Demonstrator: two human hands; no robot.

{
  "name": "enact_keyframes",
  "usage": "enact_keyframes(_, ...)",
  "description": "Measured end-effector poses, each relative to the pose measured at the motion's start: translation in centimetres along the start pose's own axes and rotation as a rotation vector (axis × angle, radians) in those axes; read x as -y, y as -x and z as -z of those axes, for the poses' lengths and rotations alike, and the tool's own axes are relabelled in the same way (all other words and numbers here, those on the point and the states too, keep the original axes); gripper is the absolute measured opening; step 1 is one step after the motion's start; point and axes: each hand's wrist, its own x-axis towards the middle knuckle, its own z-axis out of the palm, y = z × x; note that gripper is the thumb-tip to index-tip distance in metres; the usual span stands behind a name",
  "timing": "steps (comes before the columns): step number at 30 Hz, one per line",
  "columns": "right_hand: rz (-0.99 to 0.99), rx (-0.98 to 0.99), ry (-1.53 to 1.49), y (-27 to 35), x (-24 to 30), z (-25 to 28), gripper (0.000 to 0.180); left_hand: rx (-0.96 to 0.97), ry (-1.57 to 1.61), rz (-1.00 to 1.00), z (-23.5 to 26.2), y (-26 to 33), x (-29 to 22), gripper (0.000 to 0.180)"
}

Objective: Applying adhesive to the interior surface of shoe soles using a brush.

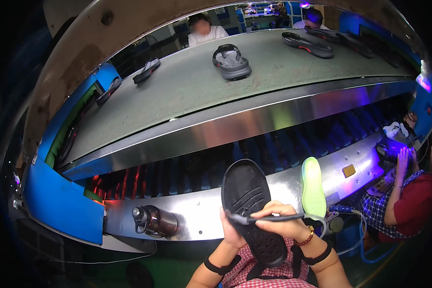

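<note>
A black shoe sole [245, 180] is held up, tilted, in front of my body, its toe end away from me and its holed heel end toward me. My left hand [231, 233] grips the sole along its left edge. Closed around the dark handle of a brush [239, 219] is my right hand [279, 218]. The brush lies across the middle of the sole, its head near the left edge by my left thumb. Whether the bristles touch the surface is hard to tell. A pale tube hangs near the handle's right end.
A yellow-green insole [313, 189] and a small yellowish block [349, 171] lie on the metal ledge [197, 211]. A dark bottle [159, 222] lies at its left. Beyond, a green conveyor belt [177, 91] carries several sandals [231, 62]. A co-worker [410, 204] sits at the right.
</note>
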Motion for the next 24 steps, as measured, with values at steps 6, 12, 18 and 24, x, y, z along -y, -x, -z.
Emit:
enact_keyframes(6, -0.119, -0.059, -0.263, 0.5, 0.9, 0.4, 0.021, -0.01, -0.1, -0.117, 0.2, 0.1, -0.5, 0.081)
enact_keyframes(12, -0.047, -0.227, -0.076, -0.1, 0.3, 0.4, 0.02, 0.121, 0.103, -0.083, -0.6, -0.1, -0.1, 0.081)
enact_keyframes(18, 0.056, 0.088, -0.117, 0.6, 0.5, 0.5, 0.023, 0.191, -0.038, -0.08, -1.6, -0.1, -0.4, 0.085)
enact_keyframes(24, 0.104, -0.087, 0.016, -0.7, 1.1, 0.1, 0.022, 0.105, -0.062, -0.133, -0.6, -0.3, -0.4, 0.084)
